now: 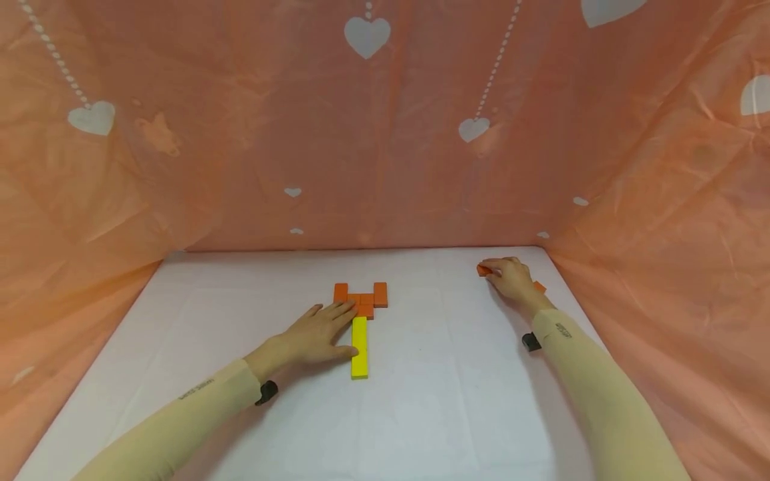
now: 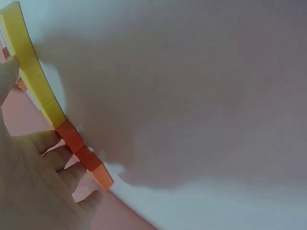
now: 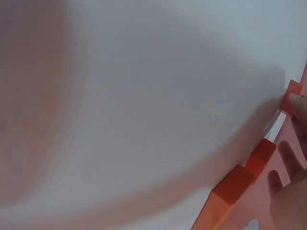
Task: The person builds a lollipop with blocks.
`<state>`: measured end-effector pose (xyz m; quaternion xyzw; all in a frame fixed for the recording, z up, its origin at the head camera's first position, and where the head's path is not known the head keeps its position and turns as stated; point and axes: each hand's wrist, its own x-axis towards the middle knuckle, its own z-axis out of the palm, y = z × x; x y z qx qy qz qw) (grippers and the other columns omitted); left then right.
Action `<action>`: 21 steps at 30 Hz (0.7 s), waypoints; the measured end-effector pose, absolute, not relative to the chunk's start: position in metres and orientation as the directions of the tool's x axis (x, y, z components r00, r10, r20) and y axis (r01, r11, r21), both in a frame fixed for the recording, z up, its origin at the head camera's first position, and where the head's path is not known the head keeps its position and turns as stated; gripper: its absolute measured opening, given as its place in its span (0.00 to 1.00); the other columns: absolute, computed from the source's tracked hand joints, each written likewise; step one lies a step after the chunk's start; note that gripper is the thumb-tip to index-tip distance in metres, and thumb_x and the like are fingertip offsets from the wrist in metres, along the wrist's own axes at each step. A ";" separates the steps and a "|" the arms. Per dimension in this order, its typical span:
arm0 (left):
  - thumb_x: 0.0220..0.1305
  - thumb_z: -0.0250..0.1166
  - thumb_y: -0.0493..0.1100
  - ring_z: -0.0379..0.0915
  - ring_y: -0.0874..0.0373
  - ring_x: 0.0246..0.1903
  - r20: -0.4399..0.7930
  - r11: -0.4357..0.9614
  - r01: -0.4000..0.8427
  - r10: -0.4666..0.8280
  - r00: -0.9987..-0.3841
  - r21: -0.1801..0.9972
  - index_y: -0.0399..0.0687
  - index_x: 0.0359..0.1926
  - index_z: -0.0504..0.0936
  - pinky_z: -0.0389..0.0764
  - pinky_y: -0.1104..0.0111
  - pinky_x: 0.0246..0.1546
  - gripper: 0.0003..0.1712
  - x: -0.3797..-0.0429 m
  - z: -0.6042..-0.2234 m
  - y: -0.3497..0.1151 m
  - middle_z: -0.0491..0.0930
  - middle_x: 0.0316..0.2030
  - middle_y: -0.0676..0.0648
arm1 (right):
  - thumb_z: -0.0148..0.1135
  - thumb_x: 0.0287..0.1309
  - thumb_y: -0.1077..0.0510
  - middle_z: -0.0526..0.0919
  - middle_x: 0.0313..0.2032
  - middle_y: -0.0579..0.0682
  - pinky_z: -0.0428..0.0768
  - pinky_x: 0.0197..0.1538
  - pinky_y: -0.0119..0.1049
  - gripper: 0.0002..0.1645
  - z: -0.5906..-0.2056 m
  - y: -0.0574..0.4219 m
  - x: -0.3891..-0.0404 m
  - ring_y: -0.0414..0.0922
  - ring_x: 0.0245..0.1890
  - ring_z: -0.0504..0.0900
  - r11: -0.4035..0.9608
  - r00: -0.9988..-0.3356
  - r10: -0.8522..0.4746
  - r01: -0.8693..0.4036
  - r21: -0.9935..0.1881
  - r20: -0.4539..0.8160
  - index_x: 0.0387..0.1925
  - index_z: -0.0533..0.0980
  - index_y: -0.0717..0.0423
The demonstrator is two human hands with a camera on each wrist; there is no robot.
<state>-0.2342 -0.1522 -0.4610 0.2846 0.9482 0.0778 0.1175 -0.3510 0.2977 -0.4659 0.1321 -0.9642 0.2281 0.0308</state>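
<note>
Several orange blocks (image 1: 381, 294) lie together mid-table in a forked shape, and yellow blocks (image 1: 359, 364) run from its base toward the person. The left hand (image 1: 315, 335) rests along the left side of this layout with spread, fairly straight fingers. Its fingertips touch the orange pieces and its thumb meets the yellow strip. At the far right, the right hand (image 1: 510, 277) pinches an orange block (image 3: 290, 98) between thumb and fingers. Two more orange blocks, one small (image 3: 260, 155) and one larger (image 3: 225, 196), lie beside that hand in the right wrist view.
A white cloth (image 1: 433, 401) covers the table. Orange curtains (image 1: 385, 167) with white hearts enclose its back and sides, and the back curtain meets the table just beyond the right hand. A dark wrist camera (image 1: 531, 342) sits below the right sleeve.
</note>
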 end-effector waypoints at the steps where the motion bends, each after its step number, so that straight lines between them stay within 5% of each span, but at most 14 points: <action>1: 0.69 0.59 0.71 0.46 0.42 0.80 -0.181 0.826 0.521 0.558 -0.810 0.216 0.44 0.81 0.56 0.50 0.39 0.77 0.53 -0.234 -0.460 -0.152 0.50 0.82 0.43 | 0.58 0.71 0.64 0.78 0.66 0.64 0.60 0.68 0.71 0.23 -0.466 0.298 -0.350 0.69 0.68 0.66 0.860 -0.963 -0.238 -0.269 -0.433 0.125 0.65 0.78 0.63; 21: 0.70 0.60 0.70 0.47 0.42 0.80 -0.185 0.827 0.524 0.558 -0.809 0.204 0.44 0.81 0.58 0.51 0.40 0.77 0.52 -0.235 -0.461 -0.150 0.51 0.82 0.43 | 0.62 0.70 0.66 0.78 0.64 0.66 0.63 0.71 0.65 0.21 -0.460 0.275 -0.347 0.67 0.68 0.69 0.767 -0.927 -0.287 -0.374 -0.521 0.243 0.62 0.79 0.64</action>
